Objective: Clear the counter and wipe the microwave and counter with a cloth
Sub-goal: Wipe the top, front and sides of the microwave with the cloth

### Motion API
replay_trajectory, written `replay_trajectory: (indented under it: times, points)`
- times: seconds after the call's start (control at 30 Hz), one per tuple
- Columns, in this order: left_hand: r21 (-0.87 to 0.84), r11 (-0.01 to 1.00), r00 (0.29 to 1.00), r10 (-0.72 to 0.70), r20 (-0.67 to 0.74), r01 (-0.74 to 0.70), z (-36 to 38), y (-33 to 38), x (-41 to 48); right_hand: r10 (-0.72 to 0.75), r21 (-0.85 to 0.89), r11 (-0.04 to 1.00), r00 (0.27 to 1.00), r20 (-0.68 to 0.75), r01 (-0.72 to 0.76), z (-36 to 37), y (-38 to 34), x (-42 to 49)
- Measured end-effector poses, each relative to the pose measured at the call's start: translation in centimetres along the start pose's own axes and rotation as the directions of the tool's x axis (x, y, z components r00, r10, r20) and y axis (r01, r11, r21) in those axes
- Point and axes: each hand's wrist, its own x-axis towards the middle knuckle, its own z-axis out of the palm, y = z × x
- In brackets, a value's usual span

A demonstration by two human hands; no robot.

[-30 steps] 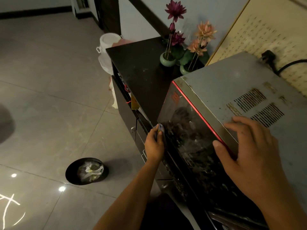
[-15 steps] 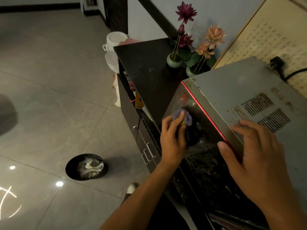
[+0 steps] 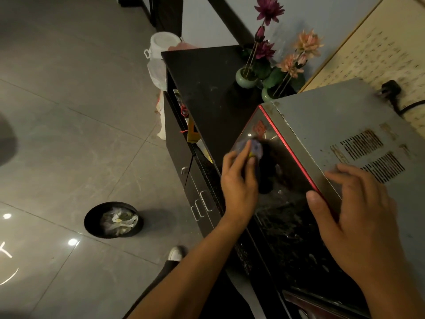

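Left hand [image 3: 239, 180] presses a small bunched cloth [image 3: 255, 147] against the far end of the microwave [image 3: 333, 125] door, fingers bent over the wad. Right hand [image 3: 358, 217] braces the top front edge, fingers spread, thumb on the red trim. The cloth appears soft and light, best kept wadded under the fingertips. The glossy door is probably slippery, and the oven probably sits heavy on the counter [image 3: 207, 84].

flowers [image 3: 268, 9] in green vases [image 3: 245, 81], black bin [image 3: 92, 223] on grey tiles [image 3: 69, 111], white jar [image 3: 163, 46], black plug [image 3: 391, 88]
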Motion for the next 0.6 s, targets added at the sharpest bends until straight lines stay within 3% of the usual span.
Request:
replay_trajectory:
  times: [0.1, 0.2, 0.27, 0.33, 0.43, 0.5, 0.6]
  points:
    - [0.019, 0.922, 0.922, 0.386, 0.042, -0.387, 0.8, 2.6, 0.2, -0.001, 0.006, 1.000, 1.000, -0.006, 0.001, 0.0, 0.1, 0.0]
    - [0.084, 0.898, 0.902, 0.430, 0.039, -0.432, 0.8, 0.1, -0.3, -0.007, 0.009, 1.000, 1.000, -0.008, 0.007, 0.0, 0.2, -0.1]
    - [0.153, 0.938, 0.950, 0.310, 0.037, -0.312, 0.2, -3.6, -1.3, -0.006, 0.015, 1.000, 1.000, -0.004, 0.006, 0.0, 0.2, -0.2]
    - [0.224, 0.971, 0.996, 0.082, 0.033, -0.087, -0.5, -6.9, -2.6, -0.004, 0.020, 1.000, 1.000, 0.003, 0.004, 0.0, 0.2, -0.2]
    - [0.320, 0.920, 0.967, -0.250, 0.039, 0.225, -0.9, -9.6, -4.5, 0.003, 0.025, 1.000, 1.000, 0.008, -0.003, 0.0, 0.2, -0.2]
    - [0.298, 0.902, 0.941, -0.336, 0.030, 0.313, -0.7, -9.8, -5.4, 0.000, 0.031, 1.000, 1.000, 0.009, 0.000, -0.1, 0.2, -0.2]
    - [0.162, 0.929, 0.943, -0.332, -0.032, 0.332, 0.1, -7.5, -5.0, 0.003, 0.048, 0.999, 1.000, 0.002, -0.003, -0.1, 0.3, -0.1]
